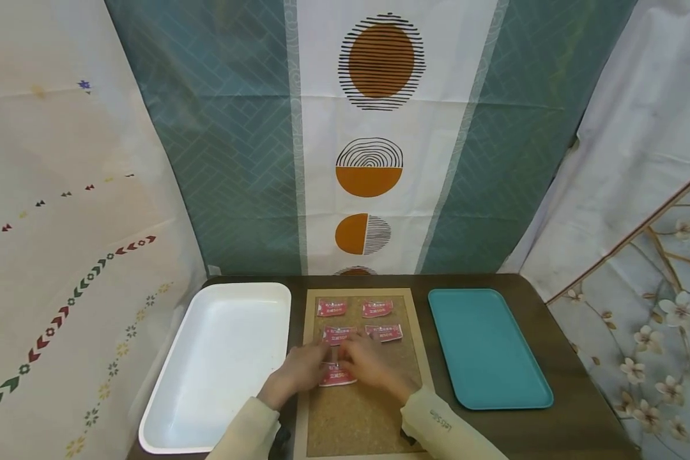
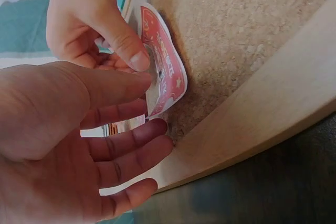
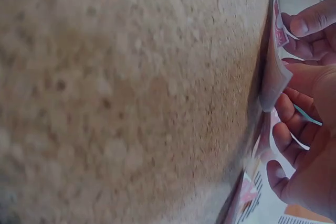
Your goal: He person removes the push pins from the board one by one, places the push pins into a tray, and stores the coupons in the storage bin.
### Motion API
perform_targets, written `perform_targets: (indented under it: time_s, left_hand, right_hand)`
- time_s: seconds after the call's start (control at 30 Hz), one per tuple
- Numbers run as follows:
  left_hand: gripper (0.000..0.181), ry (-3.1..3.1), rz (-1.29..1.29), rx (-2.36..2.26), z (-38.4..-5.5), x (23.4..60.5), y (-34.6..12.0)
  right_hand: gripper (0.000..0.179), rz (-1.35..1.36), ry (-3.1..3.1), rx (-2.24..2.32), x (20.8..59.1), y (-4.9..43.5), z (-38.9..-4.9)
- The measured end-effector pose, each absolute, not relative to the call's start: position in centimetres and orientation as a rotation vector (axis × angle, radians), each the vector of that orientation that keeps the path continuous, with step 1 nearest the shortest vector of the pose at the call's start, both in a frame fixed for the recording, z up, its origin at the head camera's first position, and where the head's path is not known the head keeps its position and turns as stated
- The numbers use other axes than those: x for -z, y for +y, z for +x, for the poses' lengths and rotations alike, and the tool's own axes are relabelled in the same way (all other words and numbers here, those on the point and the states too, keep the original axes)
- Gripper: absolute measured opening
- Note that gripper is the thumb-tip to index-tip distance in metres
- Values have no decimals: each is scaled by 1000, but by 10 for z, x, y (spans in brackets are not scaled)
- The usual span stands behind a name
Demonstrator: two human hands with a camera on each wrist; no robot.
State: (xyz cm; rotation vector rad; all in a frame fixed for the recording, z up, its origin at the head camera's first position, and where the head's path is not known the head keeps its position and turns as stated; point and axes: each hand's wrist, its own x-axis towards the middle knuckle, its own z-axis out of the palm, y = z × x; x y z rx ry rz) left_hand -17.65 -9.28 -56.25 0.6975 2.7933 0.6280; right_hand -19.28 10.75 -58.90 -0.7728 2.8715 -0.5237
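Note:
A red paper coupon (image 1: 337,375) with white lettering lies low on the framed corkboard (image 1: 362,421). My left hand (image 1: 303,367) is at its upper left edge, with thumb and forefinger pinching the paper and the other fingers spread loosely. From the right, my right hand (image 1: 370,363) meets it and pinches the same coupon's edge. In the left wrist view the coupon (image 2: 170,80) bows, and a small dark spot shows near its inner edge. One corner of the coupon (image 3: 275,80) curls up off the cork in the right wrist view.
Several similar coupons (image 1: 331,308) sit in two columns higher on the board. A white tray (image 1: 215,370) stands left of the board, and a teal tray (image 1: 489,348) stands to its right. Behind the dark table (image 1: 552,358) hangs a patterned curtain (image 1: 241,160).

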Motion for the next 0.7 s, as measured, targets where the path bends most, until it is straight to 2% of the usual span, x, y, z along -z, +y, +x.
perform_targets:
  time_s: [0.43,0.7]
  left_hand:
    - [3,2827,642,-605,-170,575,-91]
    - [6,2847,656,-602,-173,577,-87]
  right_hand:
    - [5,-761,2886,500,603,102,-186]
    - [7,-712,2920,541,603,98,-189]
